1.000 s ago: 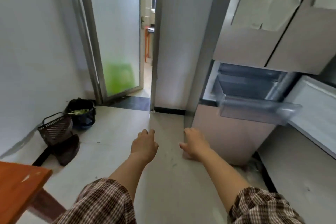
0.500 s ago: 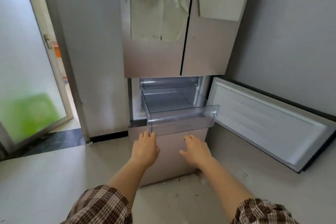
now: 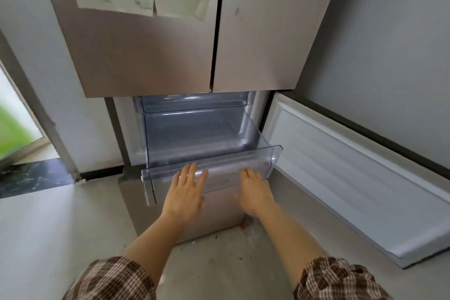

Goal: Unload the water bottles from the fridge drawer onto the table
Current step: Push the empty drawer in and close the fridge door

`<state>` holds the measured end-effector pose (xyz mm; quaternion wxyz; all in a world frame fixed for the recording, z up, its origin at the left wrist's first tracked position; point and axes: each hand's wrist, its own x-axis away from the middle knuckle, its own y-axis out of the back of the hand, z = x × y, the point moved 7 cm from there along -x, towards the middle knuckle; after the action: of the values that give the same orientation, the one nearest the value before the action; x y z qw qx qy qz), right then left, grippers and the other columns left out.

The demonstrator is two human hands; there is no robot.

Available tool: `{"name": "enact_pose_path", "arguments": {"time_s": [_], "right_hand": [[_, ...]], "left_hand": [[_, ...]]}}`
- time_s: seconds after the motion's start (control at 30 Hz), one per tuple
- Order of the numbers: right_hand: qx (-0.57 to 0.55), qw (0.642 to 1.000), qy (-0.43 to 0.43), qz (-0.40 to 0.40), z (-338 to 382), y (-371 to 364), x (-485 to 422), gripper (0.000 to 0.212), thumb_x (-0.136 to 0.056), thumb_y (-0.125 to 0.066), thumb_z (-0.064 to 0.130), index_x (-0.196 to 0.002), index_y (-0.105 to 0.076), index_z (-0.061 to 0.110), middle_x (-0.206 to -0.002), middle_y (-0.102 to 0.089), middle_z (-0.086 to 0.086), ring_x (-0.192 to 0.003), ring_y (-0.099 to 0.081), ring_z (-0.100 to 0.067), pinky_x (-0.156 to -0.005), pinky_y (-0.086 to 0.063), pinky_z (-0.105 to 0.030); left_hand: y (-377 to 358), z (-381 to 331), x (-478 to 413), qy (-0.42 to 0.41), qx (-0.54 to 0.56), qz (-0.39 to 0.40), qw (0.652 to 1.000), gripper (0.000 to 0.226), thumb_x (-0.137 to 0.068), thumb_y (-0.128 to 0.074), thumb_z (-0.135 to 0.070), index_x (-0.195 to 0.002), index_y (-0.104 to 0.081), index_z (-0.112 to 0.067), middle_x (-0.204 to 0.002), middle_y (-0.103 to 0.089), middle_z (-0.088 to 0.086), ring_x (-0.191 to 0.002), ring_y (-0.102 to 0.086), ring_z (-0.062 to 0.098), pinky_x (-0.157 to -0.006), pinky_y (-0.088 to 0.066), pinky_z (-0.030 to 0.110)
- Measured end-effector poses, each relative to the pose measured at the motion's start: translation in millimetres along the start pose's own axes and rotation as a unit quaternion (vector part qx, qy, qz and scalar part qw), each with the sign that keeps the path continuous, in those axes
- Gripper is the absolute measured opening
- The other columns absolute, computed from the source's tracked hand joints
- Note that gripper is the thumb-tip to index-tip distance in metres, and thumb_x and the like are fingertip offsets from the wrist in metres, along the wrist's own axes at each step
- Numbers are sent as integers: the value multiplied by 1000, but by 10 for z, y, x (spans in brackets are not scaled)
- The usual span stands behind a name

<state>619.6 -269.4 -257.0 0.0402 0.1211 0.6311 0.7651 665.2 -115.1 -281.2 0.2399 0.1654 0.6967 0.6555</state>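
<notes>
Clear plastic fridge drawer [image 3: 226, 175] stands pulled out at twelve o'clock with no water bottles visible inside, while left hand [image 3: 187, 190] and right hand [image 3: 255, 192], flat-fingered and holding nothing, meet its front, likely to push it shut.

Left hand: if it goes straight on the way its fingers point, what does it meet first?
The drawer, at its clear front wall. The left hand lies flat with its fingers straight, and the fingertips overlap the wall's top edge. Depth is unclear, so I can't tell whether they touch it yet.
</notes>
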Motion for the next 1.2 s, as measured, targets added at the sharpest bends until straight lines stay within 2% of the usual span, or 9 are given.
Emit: {"name": "enact_pose_path", "arguments": {"time_s": [0.17, 0.3, 0.47, 0.53, 0.7, 0.77, 1.0, 1.1, 1.2], "right_hand": [[28, 999, 42, -12, -206, -235, -383, 95, -95, -56, 33, -151, 19, 18, -159, 24, -8, -148, 15, -26, -120, -6, -48], [92, 991, 89, -30, -387, -427, -553, 108, -92, -58, 25, -142, 37, 20, -145, 49, -10, -139, 35, -27, -113, 13, -45], [110, 986, 106, -67, -537, -648, -712, 120, -78, -67, 18, -145, 32, 17, -154, 36, -12, -141, 34, -28, -111, 14, -51], [113, 983, 118, -81, -538, -668, -795, 114, -82, -59, 17, -142, 38, 16, -150, 42, -12, -138, 39, -28, -110, 18, -51], [133, 979, 122, -98, -565, -617, -1097, 112, -80, -57, 7, -144, 34, 15, -152, 39, -13, -141, 34, -30, -111, 18, -54], [138, 977, 137, -85, -536, -602, -1238, 111, -84, -53, 6, -138, 43, 18, -146, 48, -11, -136, 42, -28, -109, 27, -53], [126, 979, 130, -92, -331, -473, -1886, 113, -84, -55, 3, -138, 44, 21, -143, 52, -8, -133, 46, -25, -107, 24, -52], [149, 977, 120, -90, -246, -414, -2223, 112, -90, -56, 13, -137, 45, 19, -142, 52, -10, -135, 43, -28, -106, 24, -53], [160, 978, 109, -75, -143, -389, -2511, 116, -89, -60, 25, -135, 46, 16, -140, 53, -12, -136, 39, -30, -107, 20, -54]], "left_hand": [[-361, 80, -144, 33, -32, -49, 998, 102, -75, -73, -37, -152, -9, -20, -156, -9, 17, -146, -5, 36, -113, -13, 52], [-571, 11, -196, 78, -29, -65, 994, 107, -72, -73, -33, -153, -4, -21, -159, 17, 14, -146, 12, 33, -115, -10, 54], [-816, 6, -250, 117, -37, -66, 990, 118, -67, -77, -44, -154, -1, -19, -160, 12, 17, -147, 9, 37, -116, 4, 52], [-877, 23, -314, 114, -49, -75, 989, 122, -68, -76, -52, -153, 6, -21, -159, 14, 16, -147, 11, 37, -116, 5, 53], [-914, 148, -545, 149, -82, -48, 984, 116, -78, -55, -67, -147, 26, -22, -155, 30, 15, -144, 24, 35, -115, 14, 53], [-903, 241, -661, 154, -92, -37, 983, 111, -81, -46, -72, -144, 32, -23, -153, 34, 15, -142, 29, 35, -113, 19, 54], [-830, 587, -1234, 151, -77, -24, 985, 105, -82, -40, -74, -145, 28, -25, -151, 38, 14, -139, 34, 33, -112, 20, 54], [-813, 792, -1514, 161, -70, -38, 984, 105, -80, -43, -73, -149, 19, -24, -154, 33, 14, -141, 31, 33, -113, 21, 51], [-833, 981, -1786, 155, -53, -21, 986, 104, -82, -40, -72, -147, 27, -26, -145, 48, 11, -135, 42, 30, -112, 24, 49]]}}
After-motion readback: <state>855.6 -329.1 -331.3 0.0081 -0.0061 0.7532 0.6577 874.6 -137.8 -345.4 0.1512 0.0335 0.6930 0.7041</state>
